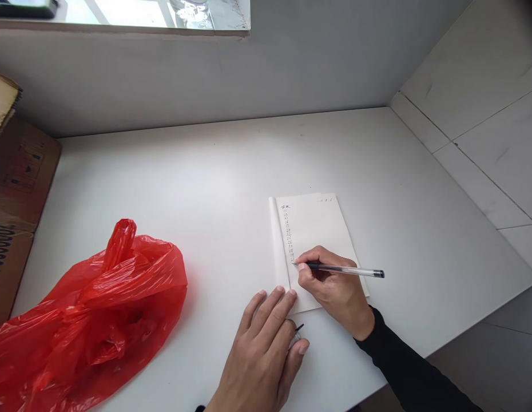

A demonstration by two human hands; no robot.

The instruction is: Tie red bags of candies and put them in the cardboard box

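Note:
A sheet pad of white paper [321, 229] lies on the table, with a column of handwritten numbers down its left side. In my right hand [337, 289] is a clear-barrelled black pen [349, 270], pinched near its point, its tip touching the paper at the low end of the column. My left hand [261, 349] rests at the pad's lower left corner, several fingertips on or by the paper's folded edge. Between its bent index finger and thumb sits a small clear pen cap [297, 333] with a dark clip, partly hidden.
A knotted red plastic bag [133, 297] lies on the white table [197, 189] at the left. Behind it stands a cardboard box [23, 171]. A grey wall and a window ledge [120, 27] bound the back; a tiled wall [476, 114] is on the right.

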